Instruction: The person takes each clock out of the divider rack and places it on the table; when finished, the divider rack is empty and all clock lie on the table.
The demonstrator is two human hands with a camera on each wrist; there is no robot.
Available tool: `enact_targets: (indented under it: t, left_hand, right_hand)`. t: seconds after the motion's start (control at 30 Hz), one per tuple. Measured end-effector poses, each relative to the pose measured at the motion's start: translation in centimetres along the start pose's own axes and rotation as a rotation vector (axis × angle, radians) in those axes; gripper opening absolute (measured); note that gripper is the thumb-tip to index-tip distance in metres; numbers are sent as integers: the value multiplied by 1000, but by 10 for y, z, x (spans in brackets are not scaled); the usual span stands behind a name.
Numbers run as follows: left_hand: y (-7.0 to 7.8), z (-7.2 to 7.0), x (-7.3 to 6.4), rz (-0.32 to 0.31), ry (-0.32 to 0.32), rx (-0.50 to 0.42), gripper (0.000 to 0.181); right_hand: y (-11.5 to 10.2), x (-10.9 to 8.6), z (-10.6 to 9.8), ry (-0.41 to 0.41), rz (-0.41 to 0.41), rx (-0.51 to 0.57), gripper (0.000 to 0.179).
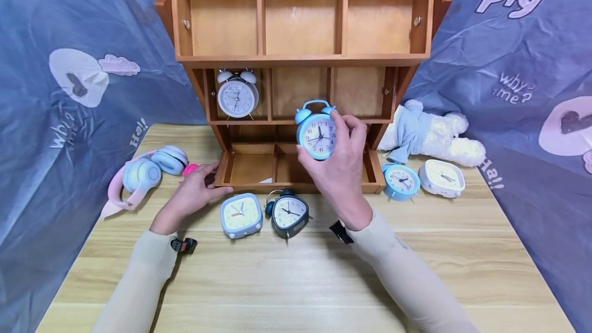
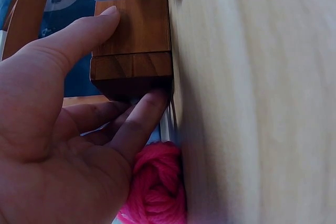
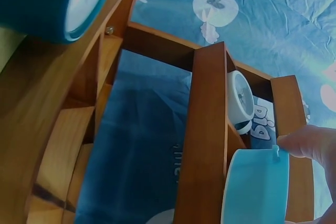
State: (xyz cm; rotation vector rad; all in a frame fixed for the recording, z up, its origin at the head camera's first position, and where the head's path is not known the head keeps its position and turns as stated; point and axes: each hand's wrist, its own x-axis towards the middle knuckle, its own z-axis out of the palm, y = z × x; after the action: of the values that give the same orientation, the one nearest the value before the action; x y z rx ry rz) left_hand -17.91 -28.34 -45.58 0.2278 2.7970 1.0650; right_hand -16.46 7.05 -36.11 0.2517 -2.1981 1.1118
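My right hand (image 1: 339,161) grips a round blue twin-bell alarm clock (image 1: 317,135) by its side, dial facing me, in front of the wooden shelf's (image 1: 302,58) middle tier. In the right wrist view the blue clock's side (image 3: 256,184) is close to a shelf board. My left hand (image 1: 194,189) holds the lower left corner of the shelf, thumb on its front and fingers behind, as the left wrist view shows with the shelf's corner (image 2: 131,65). A white twin-bell alarm clock (image 1: 237,97) stands in the middle tier's left compartment.
Before the shelf stand a blue-grey square clock (image 1: 241,215) and a dark triangular clock (image 1: 289,215). To the right are a light-blue clock (image 1: 401,181), a white square clock (image 1: 442,178) and a white plush toy (image 1: 430,130). Headphones (image 1: 143,173) and pink yarn (image 1: 190,169) lie left.
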Motion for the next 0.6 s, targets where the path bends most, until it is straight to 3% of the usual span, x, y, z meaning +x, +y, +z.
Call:
enact_targets:
  t: [0.6]
  left_hand:
    - [1,-1,-1,-8,-6,1,96]
  right_hand:
    - [2,-21,-17,-63,13,-57,90]
